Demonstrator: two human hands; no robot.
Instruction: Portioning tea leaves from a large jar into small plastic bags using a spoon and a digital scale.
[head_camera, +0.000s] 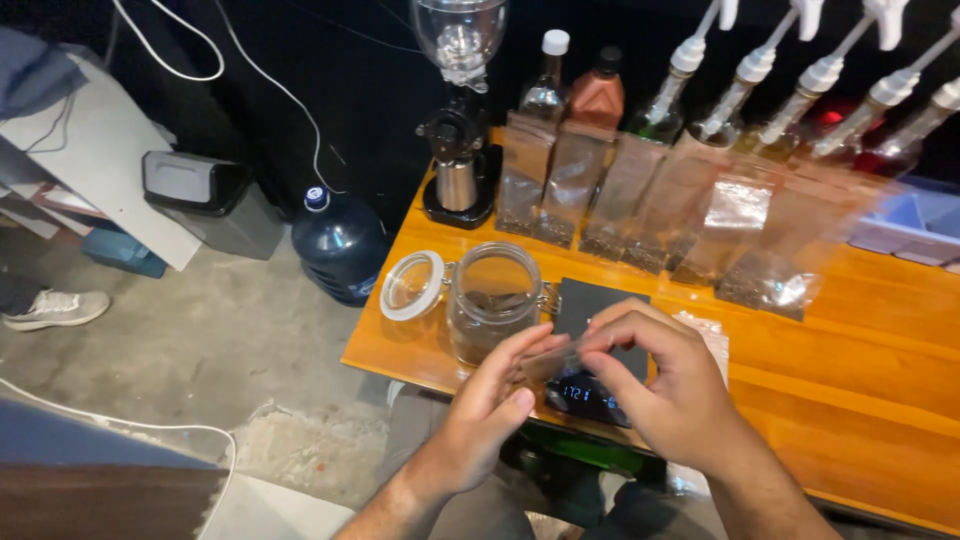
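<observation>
Head view | both hands' fingers (530, 345) pinch clear bag (556, 360) | over black scale (592, 340)

Open jar (493, 305) crowds left of scale (597, 350); bag row (640, 195) blocks rear; right tabletop (850, 370) free.

Orange wooden table (850, 330), black scale (590, 350), dark blue water jug (338, 245), white-rimmed clear jar (492, 300)

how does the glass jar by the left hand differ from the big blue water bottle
The glass jar stands on the wooden counter; the blue water bottle stands on the concrete floor beside it. The jar is clear with its hinged lid swung open; the bottle is dark blue and capped. The jar looks smaller, holding some dark material near its bottom; the bottle's contents cannot be seen. Both stand upright.
</observation>
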